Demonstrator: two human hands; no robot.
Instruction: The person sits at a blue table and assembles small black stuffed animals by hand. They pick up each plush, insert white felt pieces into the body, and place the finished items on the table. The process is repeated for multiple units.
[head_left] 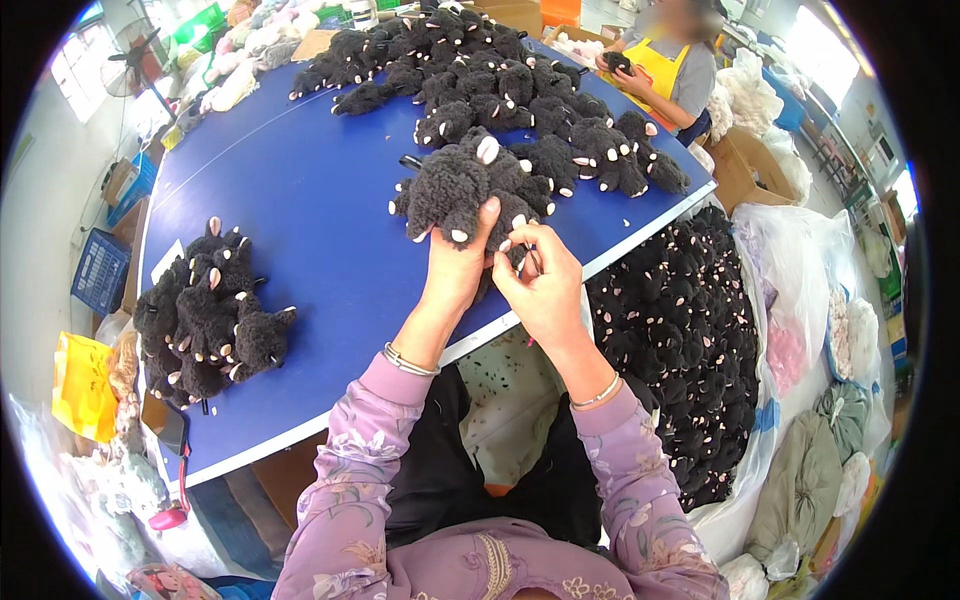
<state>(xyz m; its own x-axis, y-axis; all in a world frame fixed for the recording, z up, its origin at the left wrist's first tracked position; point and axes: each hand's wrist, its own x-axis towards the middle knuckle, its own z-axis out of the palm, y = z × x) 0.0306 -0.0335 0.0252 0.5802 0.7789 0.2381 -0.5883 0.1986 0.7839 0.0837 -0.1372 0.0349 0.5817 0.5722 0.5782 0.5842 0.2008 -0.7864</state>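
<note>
Left hand grips a black plush toy from its near side; right hand, fingertips closed, pinches its near-right edge. The toy sits beyond both hands, left hand nearer its body, long axis unclear. Texture is curly, with pale rounded tips; smooth blue table beneath.

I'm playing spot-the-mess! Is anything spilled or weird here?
Yes: dark specks are scattered on the pale surface between the person's legs, perhaps dropped scraps. The black plush toy in the left hand shows no clear damage.
</note>
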